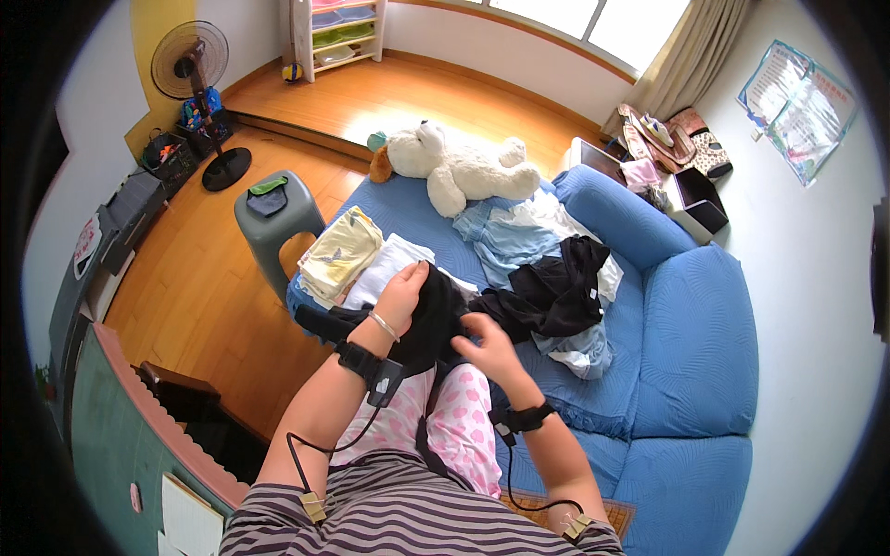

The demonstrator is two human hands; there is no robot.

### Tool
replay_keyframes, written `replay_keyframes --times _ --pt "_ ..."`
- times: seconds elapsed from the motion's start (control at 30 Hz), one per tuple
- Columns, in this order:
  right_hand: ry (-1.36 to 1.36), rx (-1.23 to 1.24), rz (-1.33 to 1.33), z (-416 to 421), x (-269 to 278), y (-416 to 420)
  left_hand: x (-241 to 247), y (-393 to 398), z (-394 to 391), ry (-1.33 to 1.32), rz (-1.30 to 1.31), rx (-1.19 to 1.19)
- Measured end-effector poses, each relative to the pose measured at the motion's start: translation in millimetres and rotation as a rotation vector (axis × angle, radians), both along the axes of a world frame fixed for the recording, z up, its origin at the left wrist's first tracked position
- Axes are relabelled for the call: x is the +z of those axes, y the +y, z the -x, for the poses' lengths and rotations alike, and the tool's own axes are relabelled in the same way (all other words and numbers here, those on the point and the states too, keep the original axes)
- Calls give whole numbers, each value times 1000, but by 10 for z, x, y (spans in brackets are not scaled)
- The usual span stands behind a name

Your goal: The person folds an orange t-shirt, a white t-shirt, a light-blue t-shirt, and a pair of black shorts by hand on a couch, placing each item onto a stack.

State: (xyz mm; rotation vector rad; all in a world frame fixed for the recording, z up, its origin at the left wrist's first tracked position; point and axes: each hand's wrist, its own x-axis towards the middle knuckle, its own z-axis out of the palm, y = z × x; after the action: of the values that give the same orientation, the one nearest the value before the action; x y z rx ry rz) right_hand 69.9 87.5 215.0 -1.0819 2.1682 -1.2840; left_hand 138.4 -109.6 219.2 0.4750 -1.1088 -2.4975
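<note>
A black garment [431,326] hangs over my lap, its upper edge pinched between the thumb and fingers of my left hand [402,300]. My right hand [489,344] is at the garment's right side, fingers curled and thumb apart; whether the fingertips touch the cloth is hard to tell. Beyond my left hand lie a folded white garment [389,267] and a stack of folded pale yellow clothes [342,254]. To the right, a loose pile on the sofa holds a crumpled black garment [556,288] and light blue clothing [514,240].
A white plush dog [466,167] lies across the blue-covered sofa [695,347]. At the left stands a grey plastic stool [278,215] bearing small green and dark cloth items [268,196]. Farther off are a pedestal fan [198,83] and a shelf rack [341,35]. A green board [118,431] stands at lower left.
</note>
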Motion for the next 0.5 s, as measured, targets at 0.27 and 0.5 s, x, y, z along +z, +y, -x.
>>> replay_keyframes --times 0.27,0.5 --pt "-117 -153 61 -96 -582 -236 235 64 21 153 -60 -7" --pt "-707 -230 571 163 -179 -279 186 32 -320 -270 355 -56"
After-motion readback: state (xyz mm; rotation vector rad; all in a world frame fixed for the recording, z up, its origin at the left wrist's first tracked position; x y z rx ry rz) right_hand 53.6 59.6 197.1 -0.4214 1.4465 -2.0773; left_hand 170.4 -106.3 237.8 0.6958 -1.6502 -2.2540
